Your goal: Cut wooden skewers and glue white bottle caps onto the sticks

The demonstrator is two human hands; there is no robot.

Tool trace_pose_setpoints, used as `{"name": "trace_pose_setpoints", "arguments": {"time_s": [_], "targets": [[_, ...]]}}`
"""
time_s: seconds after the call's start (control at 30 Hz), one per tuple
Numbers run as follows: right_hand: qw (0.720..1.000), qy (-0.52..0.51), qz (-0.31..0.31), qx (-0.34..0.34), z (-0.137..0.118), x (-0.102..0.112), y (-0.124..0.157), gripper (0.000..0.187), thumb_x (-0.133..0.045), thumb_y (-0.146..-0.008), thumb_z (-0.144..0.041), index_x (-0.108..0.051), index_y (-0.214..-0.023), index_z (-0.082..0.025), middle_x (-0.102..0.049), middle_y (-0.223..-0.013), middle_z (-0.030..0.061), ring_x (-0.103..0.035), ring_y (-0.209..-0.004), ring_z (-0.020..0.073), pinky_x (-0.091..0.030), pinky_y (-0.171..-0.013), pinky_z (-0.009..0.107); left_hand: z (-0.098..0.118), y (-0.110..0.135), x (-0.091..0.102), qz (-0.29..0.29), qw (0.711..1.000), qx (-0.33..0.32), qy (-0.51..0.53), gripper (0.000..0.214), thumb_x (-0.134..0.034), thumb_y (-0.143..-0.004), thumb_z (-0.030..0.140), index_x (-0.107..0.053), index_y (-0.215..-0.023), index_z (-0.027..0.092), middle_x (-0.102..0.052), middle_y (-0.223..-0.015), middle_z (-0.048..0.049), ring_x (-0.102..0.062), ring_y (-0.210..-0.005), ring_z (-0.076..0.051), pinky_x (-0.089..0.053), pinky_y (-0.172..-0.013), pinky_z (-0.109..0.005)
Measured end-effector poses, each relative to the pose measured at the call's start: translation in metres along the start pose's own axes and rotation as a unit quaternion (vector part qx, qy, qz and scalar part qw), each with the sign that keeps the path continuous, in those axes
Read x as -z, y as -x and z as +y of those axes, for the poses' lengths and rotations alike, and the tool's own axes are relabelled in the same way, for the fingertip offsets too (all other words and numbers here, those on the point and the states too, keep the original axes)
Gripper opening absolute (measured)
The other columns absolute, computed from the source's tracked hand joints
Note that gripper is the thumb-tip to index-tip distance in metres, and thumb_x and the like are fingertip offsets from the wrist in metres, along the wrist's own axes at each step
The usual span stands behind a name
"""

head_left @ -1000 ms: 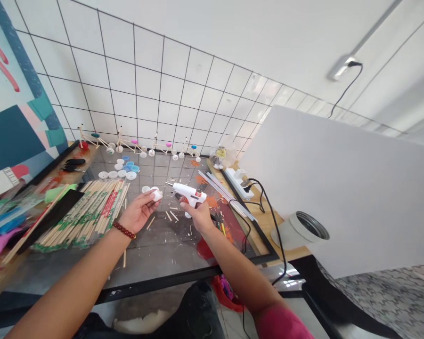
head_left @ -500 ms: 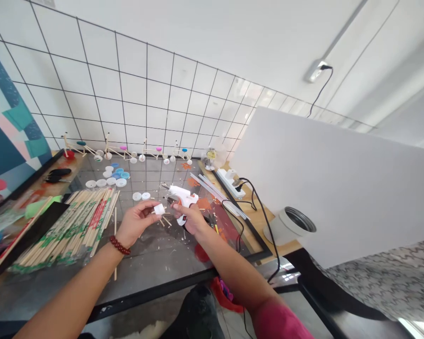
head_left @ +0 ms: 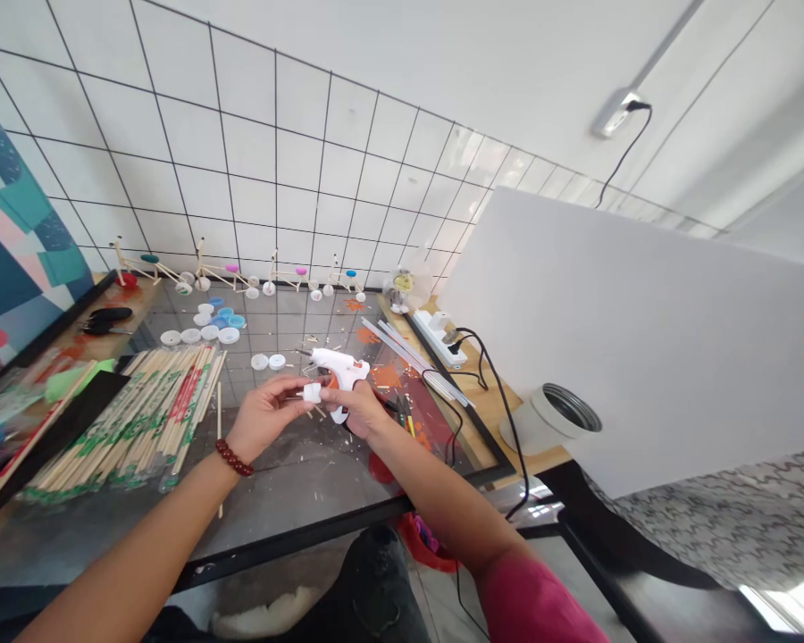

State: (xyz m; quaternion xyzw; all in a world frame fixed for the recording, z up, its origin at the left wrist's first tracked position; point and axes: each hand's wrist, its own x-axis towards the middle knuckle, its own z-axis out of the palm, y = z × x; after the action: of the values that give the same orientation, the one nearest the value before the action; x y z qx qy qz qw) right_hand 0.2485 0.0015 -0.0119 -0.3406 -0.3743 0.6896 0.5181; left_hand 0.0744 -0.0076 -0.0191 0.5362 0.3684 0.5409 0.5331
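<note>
Craft workshop: glue gun point(head_left: 335, 364), bundled wooden sticks point(head_left: 134, 429), plastic bottle caps point(head_left: 228, 336) on glass-topped table point(head_left: 295, 482).

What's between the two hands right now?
In the head view, a small white plastic cylinder sits between the left hand and the right hand, which grips a white glue gun.

No text, brand, number or sign can be read in this view. The paper wrappers on the bundled wooden chopsticks point(head_left: 130, 429), left of the white hot glue gun point(head_left: 339, 364), carry repeated green and red printing, but the characters are too small and blurred to resolve. The yellow label on the clear plastic packet point(head_left: 403, 284), beyond the glue gun, is likewise illegible at this resolution.
</note>
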Motion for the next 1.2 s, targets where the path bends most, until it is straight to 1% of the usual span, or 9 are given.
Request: {"name": "trace_pose_setpoints", "arguments": {"time_s": [0.13,0.3,0.53,0.7,0.8,0.9,1.03,1.13,1.2], "targets": [[1.0,0.008,0.011,0.007,0.0,-0.002,0.001,0.044,-0.093,-0.046,-0.024,-0.07,-0.083,-0.014,-0.068,-0.078,0.0001,-0.054,-0.059,0.0086,-0.035,-0.051,0.021,0.002,0.002,-0.002,0.02,0.984,0.127,0.124,0.04,-0.09,-0.059,0.021,-0.075,-0.097,0.017,-0.076,-0.089,-0.0054,-0.07,-0.069,-0.015,-0.061,-0.069,-0.029],[0.999,0.034,0.011,0.02,0.001,-0.003,0.001,0.039,-0.092,-0.05,-0.026,-0.07,-0.08,-0.013,-0.064,-0.068,-0.0013,-0.05,-0.055,0.0077,-0.034,-0.051,0.021,0.01,0.0,0.0,0.003,0.94,0.231,0.25,0.027,-0.08,-0.068,0.006,-0.074,-0.093,0.013,-0.077,-0.099,-0.0096,-0.074,-0.08,-0.019,-0.063,-0.076,-0.031],[0.998,-0.019,-0.001,0.054,-0.004,0.002,0.001,0.032,-0.086,-0.059,-0.028,-0.067,-0.081,-0.016,-0.068,-0.08,0.0009,-0.042,-0.05,0.0044,-0.032,-0.048,0.021,0.013,-0.011,0.011,0.091,0.925,0.199,0.311,0.026,-0.059,-0.081,-0.001,-0.071,-0.1,0.012,-0.075,-0.088,-0.0091,-0.073,-0.077,-0.015,-0.063,-0.074,-0.025],[0.997,-0.01,-0.011,0.071,-0.007,0.006,0.004,0.034,-0.081,-0.065,-0.033,-0.067,-0.093,-0.019,-0.07,-0.085,0.0031,-0.046,-0.051,0.0073,-0.034,-0.048,0.023,0.021,-0.016,0.022,0.136,0.925,0.162,0.316,0.022,-0.058,-0.082,0.001,-0.072,-0.095,0.012,-0.073,-0.093,-0.0101,-0.07,-0.078,-0.014,-0.061,-0.071,-0.022],[0.996,0.003,0.008,0.086,-0.006,0.006,0.003,0.034,-0.084,-0.06,-0.028,-0.068,-0.088,-0.019,-0.069,-0.084,0.0016,-0.046,-0.054,0.0078,-0.034,-0.049,0.023,0.024,-0.015,0.025,0.12,0.927,0.166,0.314,0.014,-0.062,-0.082,0.009,-0.073,-0.092,0.012,-0.072,-0.099,-0.0114,-0.068,-0.077,-0.013,-0.06,-0.068,-0.021],[0.995,0.014,0.034,0.091,-0.004,0.007,-0.001,0.036,-0.087,-0.054,-0.024,-0.068,-0.084,-0.018,-0.068,-0.083,0.0002,-0.046,-0.056,0.0083,-0.033,-0.05,0.023,0.021,-0.012,0.024,0.071,0.955,0.162,0.238,0.019,-0.072,-0.076,0.02,-0.073,-0.094,0.014,-0.07,-0.097,-0.0108,-0.065,-0.073,-0.014,-0.056,-0.06,-0.023],[0.992,0.027,0.077,0.096,-0.007,0.011,-0.007,0.034,-0.086,-0.054,-0.028,-0.067,-0.08,-0.017,-0.066,-0.074,-0.0011,-0.043,-0.05,0.0071,-0.032,-0.048,0.023,0.01,-0.01,0.02,0.05,0.996,0.049,-0.062,0.034,-0.08,-0.065,0.034,-0.076,-0.094,0.018,-0.065,-0.098,-0.0072,-0.059,-0.064,-0.013,-0.05,-0.054,-0.026],[0.99,0.011,0.103,0.096,-0.013,0.013,-0.008,0.034,-0.084,-0.054,-0.03,-0.066,-0.079,-0.016,-0.064,-0.069,-0.0019,-0.044,-0.048,0.0068,-0.034,-0.046,0.022,0.001,-0.007,0.02,0.037,0.963,-0.048,-0.264,0.03,-0.074,-0.068,0.037,-0.077,-0.092,0.019,-0.06,-0.106,-0.0078,-0.055,-0.06,-0.011,-0.051,-0.06,-0.03],[0.989,-0.005,0.114,0.089,-0.016,0.014,-0.007,0.035,-0.085,-0.053,-0.029,-0.065,-0.079,-0.017,-0.065,-0.069,-0.0021,-0.045,-0.048,0.0066,-0.034,-0.046,0.021,-0.004,-0.005,0.022,-0.005,0.935,-0.069,-0.348,0.028,-0.07,-0.072,0.036,-0.077,-0.094,0.019,-0.06,-0.11,-0.0091,-0.054,-0.057,-0.01,-0.051,-0.063,-0.032]]}}
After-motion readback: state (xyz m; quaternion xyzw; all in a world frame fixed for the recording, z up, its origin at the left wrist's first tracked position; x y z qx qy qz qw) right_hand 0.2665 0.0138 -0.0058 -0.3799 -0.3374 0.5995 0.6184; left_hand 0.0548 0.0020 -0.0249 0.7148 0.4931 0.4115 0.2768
